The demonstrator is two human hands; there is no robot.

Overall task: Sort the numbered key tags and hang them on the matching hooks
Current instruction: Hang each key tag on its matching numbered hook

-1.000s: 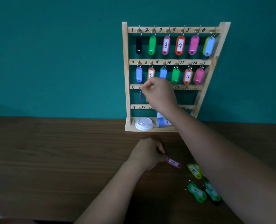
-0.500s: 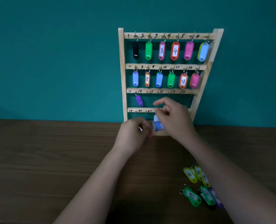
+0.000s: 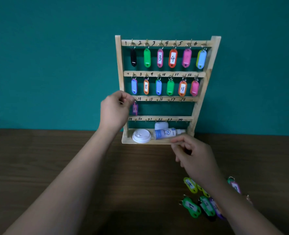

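A wooden key rack (image 3: pixel 119 65) stands against the teal wall, with hooks numbered 1 to 24. Coloured tags hang on all the hooks of the two upper rows. My left hand (image 3: pixel 115 110) is raised to the hook at the left end of the third row, fingertips pinched on the ring of a pink key tag (image 3: pixel 135 108); the tag is blurred and shows some purple. The other hooks in the two lower rows are bare. My right hand (image 3: pixel 195 157) hovers low over the table, fingers loosely apart, holding nothing. Several loose tags, one a yellow-green tag (image 3: pixel 190 184), lie at the front right, partly under my right forearm.
A white cup lid (image 3: pixel 141 135) and a small lying bottle (image 3: pixel 165 133) rest on the rack's bottom shelf, a white object (image 3: pixel 161 125) behind them. The dark wooden table (image 3: pixel 55 158) runs up to the wall.
My left hand rose from the rack's base to the left hook of the third row with the pink tag. My right hand dropped away from the rack toward the loose tags.
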